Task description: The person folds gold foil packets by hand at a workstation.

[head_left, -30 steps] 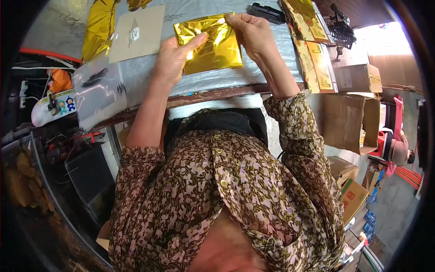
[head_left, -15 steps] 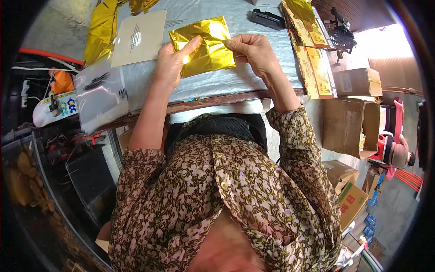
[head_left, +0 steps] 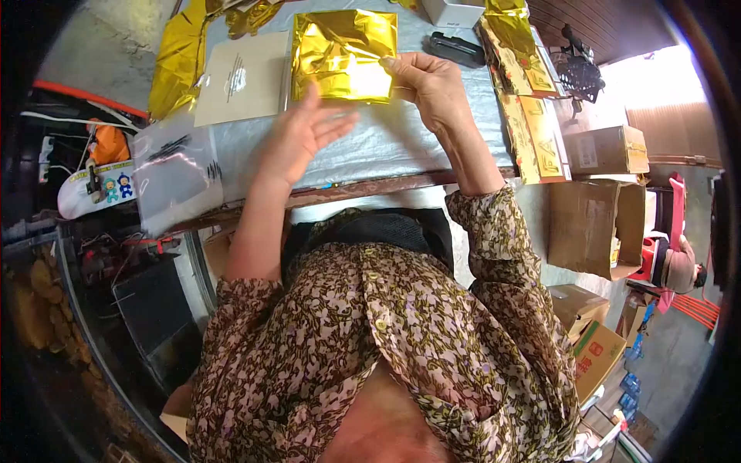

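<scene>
A shiny gold foil packet [head_left: 345, 55], squarish and creased, is above the near part of the table. My right hand [head_left: 434, 83] pinches its right edge between thumb and fingers. My left hand [head_left: 307, 135] is just below the packet's lower left corner, apart from it, fingers spread and slightly blurred, holding nothing. A beige card [head_left: 243, 77] with small print lies left of the packet. Farther left is a large crumpled gold foil sheet [head_left: 179, 62].
A dark stapler-like object [head_left: 457, 49] and a white box [head_left: 454, 13] lie at the back right. Gold-and-red packages [head_left: 532, 139] line the table's right edge. A clear plastic sheet [head_left: 174, 174] overhangs the left edge. Cardboard boxes [head_left: 584, 224] and another person [head_left: 681, 266] are at the right.
My left hand has let go of the packet, opened and moved down. The packet has moved up slightly and turned squarer to the view, still in my right hand.
</scene>
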Demonstrator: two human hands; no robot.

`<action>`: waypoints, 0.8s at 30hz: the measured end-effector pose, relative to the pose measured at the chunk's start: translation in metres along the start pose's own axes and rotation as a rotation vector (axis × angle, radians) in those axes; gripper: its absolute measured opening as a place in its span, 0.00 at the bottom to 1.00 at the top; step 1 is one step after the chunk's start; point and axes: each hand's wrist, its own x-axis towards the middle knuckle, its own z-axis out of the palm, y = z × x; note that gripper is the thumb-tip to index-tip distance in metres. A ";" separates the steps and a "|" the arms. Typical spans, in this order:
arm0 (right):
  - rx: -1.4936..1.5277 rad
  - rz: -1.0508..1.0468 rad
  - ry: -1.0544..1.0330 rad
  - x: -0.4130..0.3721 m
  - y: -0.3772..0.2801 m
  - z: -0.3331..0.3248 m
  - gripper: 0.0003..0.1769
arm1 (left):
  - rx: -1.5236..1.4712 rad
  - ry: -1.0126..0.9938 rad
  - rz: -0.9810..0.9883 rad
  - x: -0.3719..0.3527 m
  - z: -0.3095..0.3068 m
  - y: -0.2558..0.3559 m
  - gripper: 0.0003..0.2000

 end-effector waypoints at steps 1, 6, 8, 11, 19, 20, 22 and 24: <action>-0.001 0.000 -0.007 0.000 -0.003 0.004 0.09 | 0.067 -0.021 0.018 -0.003 0.007 -0.003 0.34; -0.023 -0.086 -0.007 -0.011 -0.017 0.025 0.11 | 0.096 -0.004 0.141 0.004 0.026 -0.015 0.20; -0.020 -0.093 0.000 -0.012 -0.019 0.029 0.11 | 0.089 0.006 0.143 0.006 0.026 -0.017 0.20; -0.026 -0.108 0.012 -0.011 -0.020 0.030 0.11 | 0.101 0.019 0.118 0.005 0.027 -0.015 0.19; -0.031 -0.114 0.030 -0.012 -0.014 0.034 0.11 | 0.075 0.048 0.123 0.005 0.031 -0.017 0.18; -0.026 -0.114 0.041 -0.013 -0.013 0.035 0.11 | 0.067 0.052 0.128 0.007 0.029 -0.019 0.17; -0.022 -0.114 0.052 -0.014 -0.012 0.035 0.12 | 0.059 0.056 0.133 0.008 0.028 -0.021 0.17; -0.012 -0.131 0.035 -0.013 -0.011 0.034 0.11 | 0.064 0.059 0.142 0.007 0.029 -0.021 0.16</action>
